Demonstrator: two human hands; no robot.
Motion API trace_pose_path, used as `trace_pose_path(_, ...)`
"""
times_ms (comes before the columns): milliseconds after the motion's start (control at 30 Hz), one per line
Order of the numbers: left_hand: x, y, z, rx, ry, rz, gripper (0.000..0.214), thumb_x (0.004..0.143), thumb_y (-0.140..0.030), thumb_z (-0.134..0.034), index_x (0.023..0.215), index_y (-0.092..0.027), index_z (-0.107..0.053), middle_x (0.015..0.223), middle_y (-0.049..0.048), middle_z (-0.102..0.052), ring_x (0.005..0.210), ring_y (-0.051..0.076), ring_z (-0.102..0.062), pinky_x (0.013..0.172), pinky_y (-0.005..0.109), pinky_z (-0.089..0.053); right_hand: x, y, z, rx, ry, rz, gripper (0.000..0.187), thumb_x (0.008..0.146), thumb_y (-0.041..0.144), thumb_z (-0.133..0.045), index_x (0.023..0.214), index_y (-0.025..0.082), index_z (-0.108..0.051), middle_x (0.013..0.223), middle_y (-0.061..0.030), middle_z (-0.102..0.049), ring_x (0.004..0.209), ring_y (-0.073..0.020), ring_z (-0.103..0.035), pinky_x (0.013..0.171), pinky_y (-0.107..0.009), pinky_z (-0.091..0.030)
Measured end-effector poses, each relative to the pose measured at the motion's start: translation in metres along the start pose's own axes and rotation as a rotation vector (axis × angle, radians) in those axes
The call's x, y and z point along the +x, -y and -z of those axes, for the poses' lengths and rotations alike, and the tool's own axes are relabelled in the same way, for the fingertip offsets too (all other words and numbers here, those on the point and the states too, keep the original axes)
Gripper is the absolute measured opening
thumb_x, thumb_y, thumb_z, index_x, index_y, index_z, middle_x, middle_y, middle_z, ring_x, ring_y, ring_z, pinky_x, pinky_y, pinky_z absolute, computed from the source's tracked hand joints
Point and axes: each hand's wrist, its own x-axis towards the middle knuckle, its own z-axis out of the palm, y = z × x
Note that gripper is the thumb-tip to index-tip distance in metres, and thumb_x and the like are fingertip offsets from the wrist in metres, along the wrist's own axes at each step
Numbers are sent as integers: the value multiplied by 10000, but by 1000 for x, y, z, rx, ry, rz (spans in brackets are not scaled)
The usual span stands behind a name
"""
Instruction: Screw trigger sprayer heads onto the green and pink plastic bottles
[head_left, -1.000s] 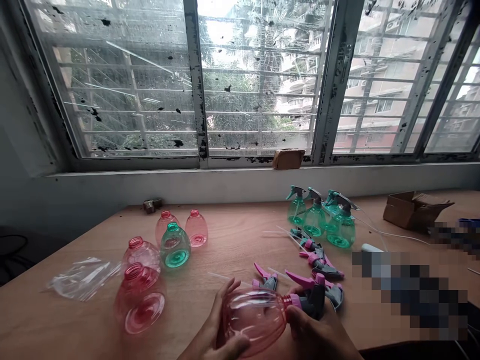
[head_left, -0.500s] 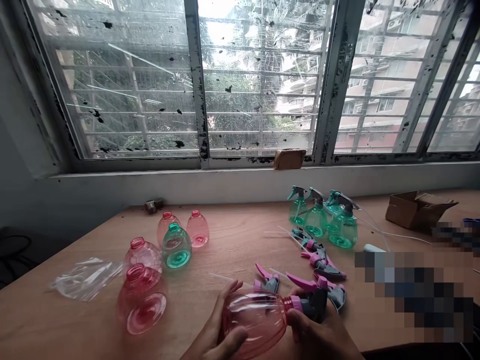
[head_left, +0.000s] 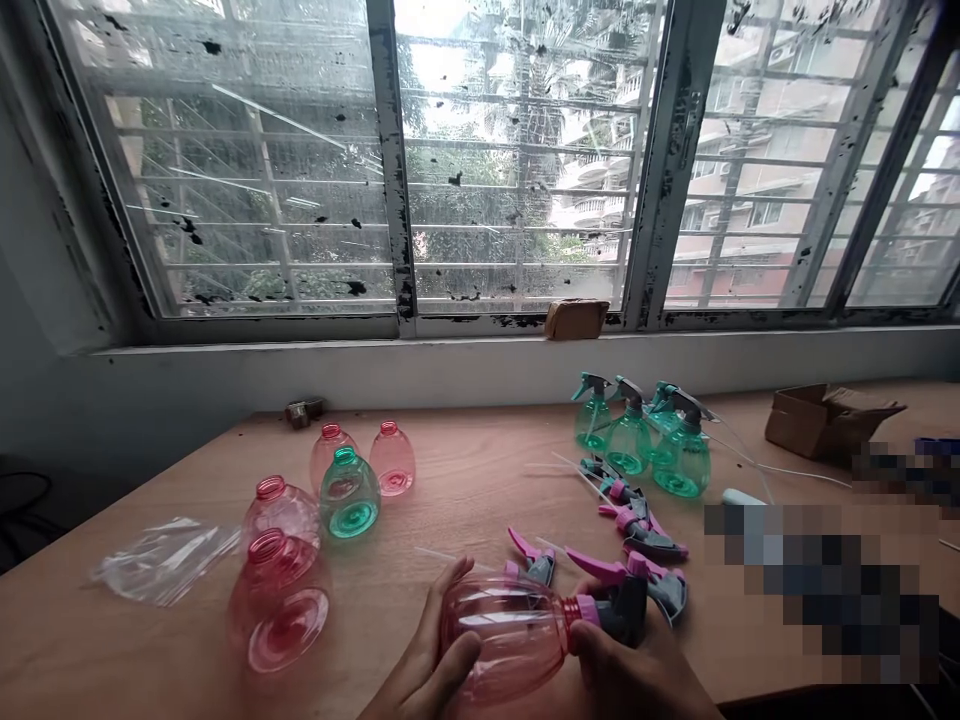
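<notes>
A clear pink spray bottle (head_left: 517,640) lies sideways between my two hands, its neck toward the right. My left hand (head_left: 439,655) wraps round the bottle's body. At the neck, my right hand (head_left: 637,660) grips the pink collar and the grey spray head (head_left: 630,600) with its pink trigger; some of those fingers are hidden behind it. Just beyond lie loose pink-and-grey spray heads (head_left: 645,530), and one more (head_left: 532,562) sits right behind the bottle.
On the left stand several open pink bottles (head_left: 281,600), a green bottle (head_left: 350,495) and a crumpled plastic bag (head_left: 165,560). Green spray bottles (head_left: 681,460) with heads stand at the back right, near a cardboard box (head_left: 821,425). A window lies behind the table.
Both hands still hold the bottle in nearly the same place. My left thumb has shifted slightly on the body, and the whole view has moved a little.
</notes>
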Motion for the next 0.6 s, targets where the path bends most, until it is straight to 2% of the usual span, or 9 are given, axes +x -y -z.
trace_pose_path(133, -4, 6, -1, 65, 50, -101, 1057, 818, -540, -798, 1595, -352, -106, 1706, 109, -220, 1565, 352, -215, 1274, 526, -168, 1, -1, 3, -15, 16, 23, 488, 771, 599, -868, 816, 149, -685, 518, -30, -676, 452, -175, -601, 475, -247, -449)
trace_pose_path(200, -5, 11, -2, 82, 64, -134, 1114, 776, -531, -842, 1599, -371, -108, 1696, 109, -236, 1561, 367, -219, 1274, 537, -136, 1, -2, 4, -52, 22, 28, 501, 786, 616, -847, 747, 148, -676, 514, -42, -672, 460, -178, -604, 481, -250, -444)
trace_pose_path(267, -3, 16, -2, 54, 65, -134, 1134, 733, -577, -855, 1593, -375, -143, 1693, 113, -245, 1546, 401, -250, 1263, 543, -172, 1, -2, 4, -61, 13, 19, 508, 772, 620, -856, 772, 144, -678, 505, -45, -675, 452, -183, -605, 476, -255, -451)
trace_pose_path(367, 0, 19, -1, -9, 57, -95, 1033, 782, -655, -763, 1586, -346, -192, 1698, 120, -250, 1535, 413, -279, 1236, 525, -265, 1, -2, 3, -36, -8, 6, 521, 750, 602, -880, 892, 140, -687, 505, -34, -683, 432, -186, -599, 462, -262, -468)
trace_pose_path(500, 1, 12, 1, 12, 31, -18, 768, 932, -712, -493, 1548, -298, -296, 1664, 141, -338, 1561, 366, -225, 1265, 573, -134, 1, -1, 2, -39, 30, 26, 494, 771, 616, -851, 800, 144, -707, 540, -34, -674, 451, -183, -593, 465, -264, -455)
trace_pose_path(600, 0, 7, -1, 7, 14, -34, 794, 917, -686, -566, 1543, -310, -253, 1662, 150, -326, 1529, 368, -301, 1248, 577, -210, 1, 0, 2, -49, 53, 30, 492, 775, 612, -850, 812, 139, -723, 545, -31, -666, 460, -183, -585, 472, -267, -444)
